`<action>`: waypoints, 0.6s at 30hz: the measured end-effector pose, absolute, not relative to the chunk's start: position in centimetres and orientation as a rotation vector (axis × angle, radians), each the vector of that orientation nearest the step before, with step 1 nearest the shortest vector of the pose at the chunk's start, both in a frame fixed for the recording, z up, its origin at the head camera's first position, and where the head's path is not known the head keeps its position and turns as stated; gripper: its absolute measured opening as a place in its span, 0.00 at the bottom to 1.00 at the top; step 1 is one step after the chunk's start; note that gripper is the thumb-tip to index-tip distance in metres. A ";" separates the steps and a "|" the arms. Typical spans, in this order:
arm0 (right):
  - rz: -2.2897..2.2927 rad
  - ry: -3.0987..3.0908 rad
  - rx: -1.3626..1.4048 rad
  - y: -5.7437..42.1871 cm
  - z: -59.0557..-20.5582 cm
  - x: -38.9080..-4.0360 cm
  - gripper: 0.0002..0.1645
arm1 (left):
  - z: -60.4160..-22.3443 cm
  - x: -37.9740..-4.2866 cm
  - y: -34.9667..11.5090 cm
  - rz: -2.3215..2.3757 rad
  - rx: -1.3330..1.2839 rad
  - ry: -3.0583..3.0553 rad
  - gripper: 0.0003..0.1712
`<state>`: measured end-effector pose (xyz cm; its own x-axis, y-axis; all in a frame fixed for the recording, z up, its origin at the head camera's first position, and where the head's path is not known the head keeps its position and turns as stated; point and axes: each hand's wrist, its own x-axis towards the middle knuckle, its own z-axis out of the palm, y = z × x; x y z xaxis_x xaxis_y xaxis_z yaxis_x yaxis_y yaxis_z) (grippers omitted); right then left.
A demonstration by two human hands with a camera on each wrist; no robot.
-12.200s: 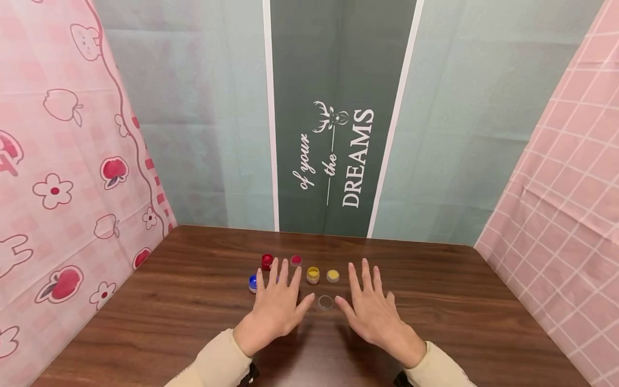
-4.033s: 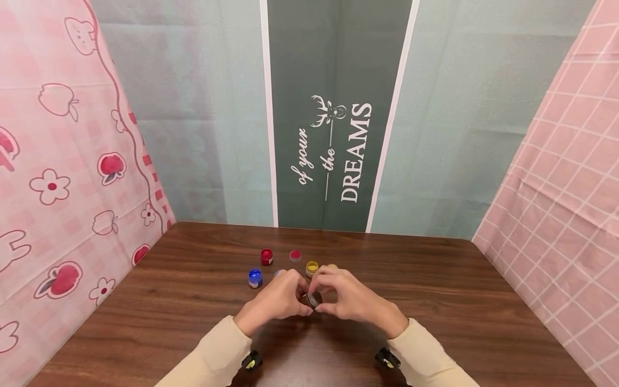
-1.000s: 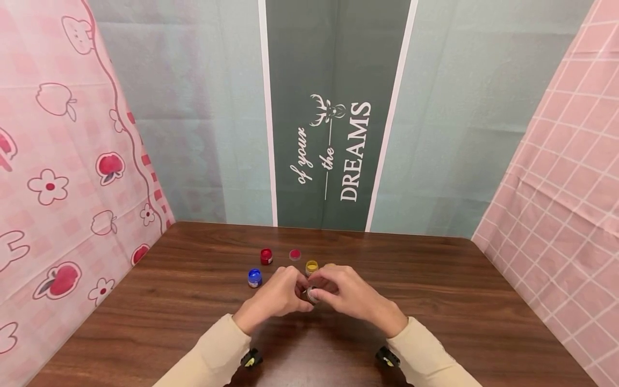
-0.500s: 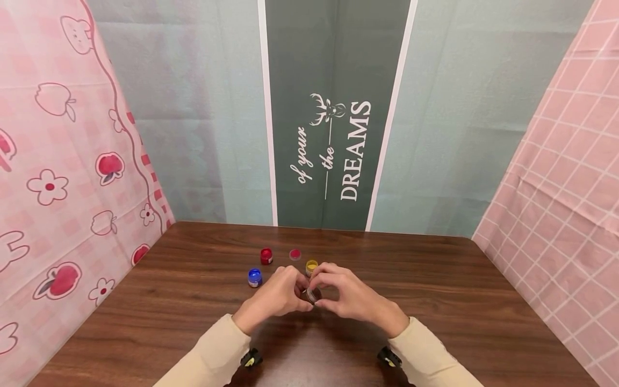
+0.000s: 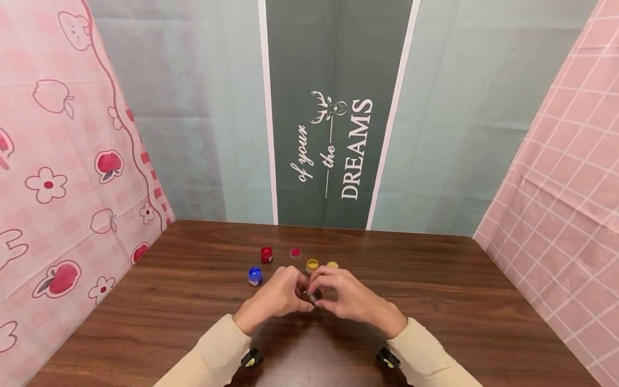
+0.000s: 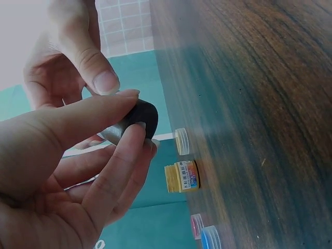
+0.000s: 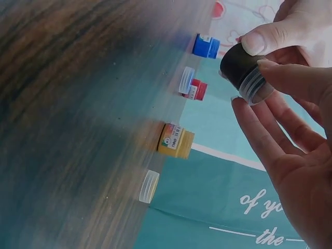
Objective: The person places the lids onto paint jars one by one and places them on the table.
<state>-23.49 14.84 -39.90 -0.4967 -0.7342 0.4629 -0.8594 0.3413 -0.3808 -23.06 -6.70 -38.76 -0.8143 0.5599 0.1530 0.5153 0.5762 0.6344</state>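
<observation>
My left hand (image 5: 275,294) grips a small black paint jar (image 7: 236,63) by its sides, over the table. The clear screw lid (image 7: 253,87) is at the jar's mouth, with my right hand (image 5: 349,294) pinching its rim between thumb and fingers. In the right wrist view the jar is tilted and the lid's ridged edge sits against it. From the left wrist view only the jar's dark base (image 6: 149,116) shows between my left thumb and fingers. How tightly the lid sits cannot be told.
Beyond my hands stand uncapped paint jars: blue (image 5: 255,277), red (image 5: 266,255) and yellow (image 5: 312,266). A red-stained lid (image 5: 295,253), a yellow-stained lid (image 5: 332,265) and a blue-tinted lid (image 7: 187,79) lie among them. Curtains hang along the brown table's (image 5: 435,301) back and sides.
Both hands were spread flat over the table at first, a clear lid between them; later they hold the black jar and lid. Lately my right thumb and fingers shift around the lid.
</observation>
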 end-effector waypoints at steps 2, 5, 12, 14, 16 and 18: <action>0.899 -2.397 1.434 14.8 -40.0 -23.5 0.14 | -38.8 -23.1 -6.7 1.065 0.934 2.738 0.10; 0.968 -2.421 1.406 14.7 -40.0 -23.4 0.13 | -38.8 -23.1 -6.7 1.067 0.938 2.745 0.10; 1.061 -2.498 1.303 14.4 -40.0 -23.2 0.11 | -38.7 -23.0 -6.6 1.061 0.941 2.759 0.08; 1.050 -2.506 1.284 14.3 -40.0 -23.2 0.10 | -38.6 -23.0 -6.6 1.054 0.942 2.766 0.08; 1.042 -2.511 1.275 14.3 -40.0 -23.2 0.10 | -38.6 -23.0 -6.6 1.054 0.942 2.767 0.08; 1.033 -2.518 1.273 14.3 -40.0 -23.2 0.10 | -38.6 -23.0 -6.6 1.053 0.937 2.765 0.08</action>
<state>-23.20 14.30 -39.99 -0.6334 -0.6597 0.4044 -0.7536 0.4075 -0.5158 -23.00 -6.58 -38.63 -0.8170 0.5507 0.1711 0.5249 0.5875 0.6158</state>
